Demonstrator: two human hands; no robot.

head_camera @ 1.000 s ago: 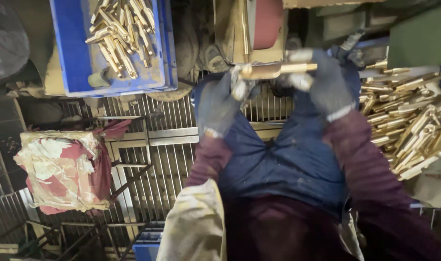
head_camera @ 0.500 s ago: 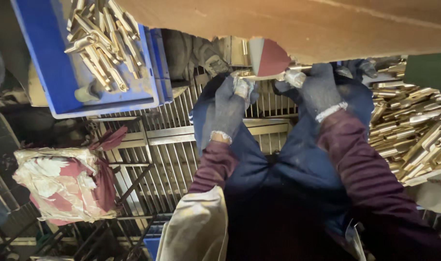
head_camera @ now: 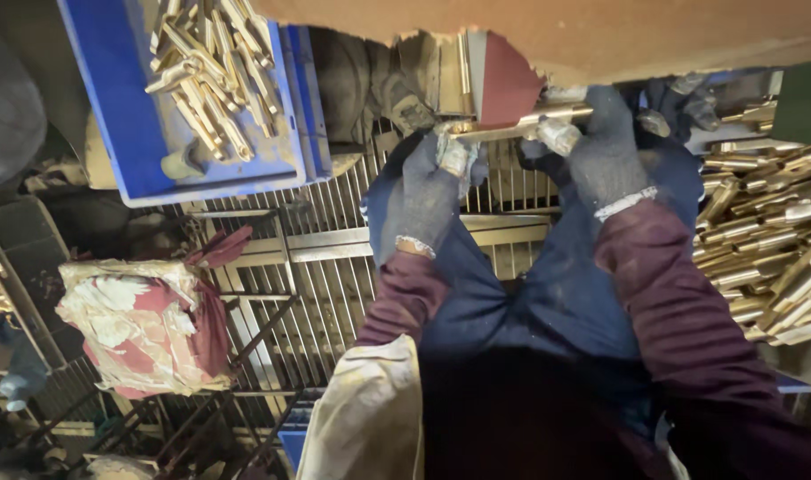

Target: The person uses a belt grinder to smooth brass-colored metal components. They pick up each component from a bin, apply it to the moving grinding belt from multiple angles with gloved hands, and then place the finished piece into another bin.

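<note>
Here, two gloved hands press a brass bar to a reddish sanding belt.

Nearest the camera sit the maroon sleeves and a dark blue apron [head_camera: 548, 293] across the lap, with a pale stained cloth [head_camera: 370, 409] at the knee. Above them, the left hand [head_camera: 428, 191] in a grey glove has its fingers curled tight round the near end of the brass bar [head_camera: 521, 124], and the right hand [head_camera: 606, 151], gloved alike, has its fingers closed round the other end. The bar lies level between them, touching the lower edge of the sanding belt [head_camera: 503, 84]. Under the hands runs a metal grate [head_camera: 325, 258]. A red and white rag [head_camera: 143, 324] lies to the left. Farther off, a blue tray [head_camera: 121, 116] holds loose brass pieces [head_camera: 214, 67], and a heap of brass bars [head_camera: 770, 240] lies to the right.
</note>
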